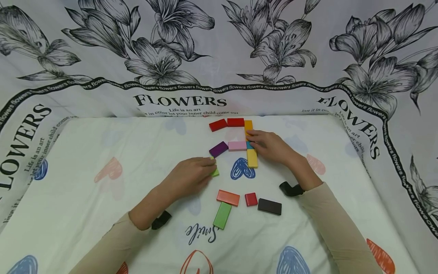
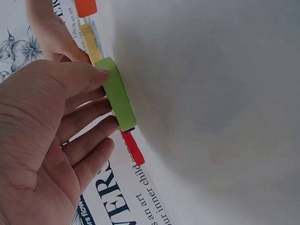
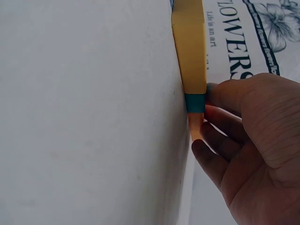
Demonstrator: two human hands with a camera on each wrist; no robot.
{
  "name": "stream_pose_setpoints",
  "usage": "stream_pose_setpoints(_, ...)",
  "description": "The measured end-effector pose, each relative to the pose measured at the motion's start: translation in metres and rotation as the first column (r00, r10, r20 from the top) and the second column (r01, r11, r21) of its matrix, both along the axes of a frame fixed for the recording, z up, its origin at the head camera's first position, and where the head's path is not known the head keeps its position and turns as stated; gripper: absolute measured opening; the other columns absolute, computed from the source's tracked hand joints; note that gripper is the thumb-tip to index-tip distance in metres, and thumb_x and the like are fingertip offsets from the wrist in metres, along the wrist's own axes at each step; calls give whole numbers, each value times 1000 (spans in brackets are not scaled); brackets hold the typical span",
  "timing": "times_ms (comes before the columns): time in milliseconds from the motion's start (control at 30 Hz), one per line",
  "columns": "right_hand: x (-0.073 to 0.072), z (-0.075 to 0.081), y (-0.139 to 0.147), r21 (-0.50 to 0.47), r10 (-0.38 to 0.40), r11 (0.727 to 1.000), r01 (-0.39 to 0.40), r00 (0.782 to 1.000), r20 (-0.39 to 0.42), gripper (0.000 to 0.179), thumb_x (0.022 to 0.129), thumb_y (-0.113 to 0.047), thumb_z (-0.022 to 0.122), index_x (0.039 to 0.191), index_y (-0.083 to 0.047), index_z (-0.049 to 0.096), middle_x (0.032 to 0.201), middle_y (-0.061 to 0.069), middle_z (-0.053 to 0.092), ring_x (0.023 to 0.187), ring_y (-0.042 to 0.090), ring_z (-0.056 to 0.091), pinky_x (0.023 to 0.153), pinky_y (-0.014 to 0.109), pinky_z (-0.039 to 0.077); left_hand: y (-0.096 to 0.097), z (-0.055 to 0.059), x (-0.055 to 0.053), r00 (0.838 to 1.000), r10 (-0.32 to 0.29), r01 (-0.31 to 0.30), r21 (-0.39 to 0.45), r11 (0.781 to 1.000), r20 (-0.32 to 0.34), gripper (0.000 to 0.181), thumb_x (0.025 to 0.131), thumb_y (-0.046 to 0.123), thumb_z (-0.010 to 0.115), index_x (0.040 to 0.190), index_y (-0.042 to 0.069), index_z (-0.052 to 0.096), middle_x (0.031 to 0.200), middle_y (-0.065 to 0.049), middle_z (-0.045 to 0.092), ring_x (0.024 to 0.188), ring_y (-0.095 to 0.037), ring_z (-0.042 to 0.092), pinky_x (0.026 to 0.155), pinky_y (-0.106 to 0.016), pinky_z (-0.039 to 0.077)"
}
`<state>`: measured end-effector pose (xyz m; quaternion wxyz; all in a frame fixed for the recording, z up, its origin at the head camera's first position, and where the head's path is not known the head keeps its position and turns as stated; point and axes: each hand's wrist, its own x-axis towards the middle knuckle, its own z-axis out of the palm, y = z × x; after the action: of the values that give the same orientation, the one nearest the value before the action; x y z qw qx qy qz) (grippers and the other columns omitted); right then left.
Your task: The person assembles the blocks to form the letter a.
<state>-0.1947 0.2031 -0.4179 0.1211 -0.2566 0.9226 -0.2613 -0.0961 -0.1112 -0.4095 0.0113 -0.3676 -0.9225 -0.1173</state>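
My left hand [image 1: 189, 176] pinches a light green block [image 2: 120, 96] between thumb and fingers, at the lower left of a row of coloured blocks. Just beyond it lies a tilted purple block [image 1: 218, 149], its corner at the pink block [image 1: 237, 146]. On the right side of the row, my right hand [image 1: 272, 146] touches the blue-green block [image 3: 195, 102] and the orange-yellow block [image 1: 248, 125] with its fingertips. A yellow block [image 1: 252, 158] adjoins the blue-green one. Two red blocks, the left one [image 1: 218, 125] tilted, lead off the orange-yellow block's far end.
Nearer the front lie an orange block [image 1: 228, 198], a bright green block [image 1: 222, 215], a small red block [image 1: 251, 199] and a black block [image 1: 269, 206]. The white cloth [image 1: 102, 213] carries printed hearts. Black wrist camera pieces [image 1: 291, 189] hang by both sleeves.
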Motion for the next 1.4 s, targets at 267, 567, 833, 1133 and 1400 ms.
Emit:
stream_pose_setpoints(267,-2,-1,-2,1,6,1000,-6,1000,-5,44,108,-19,61,150,-10,57,166,6,49,159,33,40,128,54,37,-3,0,2,999,33,-33,1,999,12,35,97,18,77,131,12,75,140,-7,72,129,-26,71,109,-43,58)
stream_pose_setpoints(567,0,-2,2,26,-1,1000,1,1000,2,44,108,-18,60,150,-8,57,166,8,49,158,36,40,127,58,36,0,-1,7,999,36,-37,25,999,38,41,97,16,76,137,10,71,143,-7,71,133,-27,68,111,-43,56)
stream_pose_setpoints(833,-1,-1,4,9,3,1000,-3,1000,-14,43,108,-17,60,150,-8,57,165,8,49,158,35,40,128,58,36,6,4,16,997,61,-61,16,998,49,46,99,23,74,143,12,67,148,-7,66,141,-26,62,119,-45,51)
stream_pose_setpoints(1133,-4,-2,0,9,3,1000,-3,1000,-17,43,108,-17,60,149,-8,58,165,9,50,157,35,42,127,56,37,21,16,35,986,13,-19,38,999,164,38,99,29,75,134,15,73,124,-3,74,114,-19,70,102,-36,61)
stream_pose_setpoints(1400,-2,1,-1,8,-3,1000,4,1000,-13,43,107,-18,61,149,-9,58,164,7,51,158,33,42,128,55,37,30,10,47,971,17,-16,-7,1000,237,29,101,29,72,128,20,77,118,3,73,107,-12,66,95,-28,61)
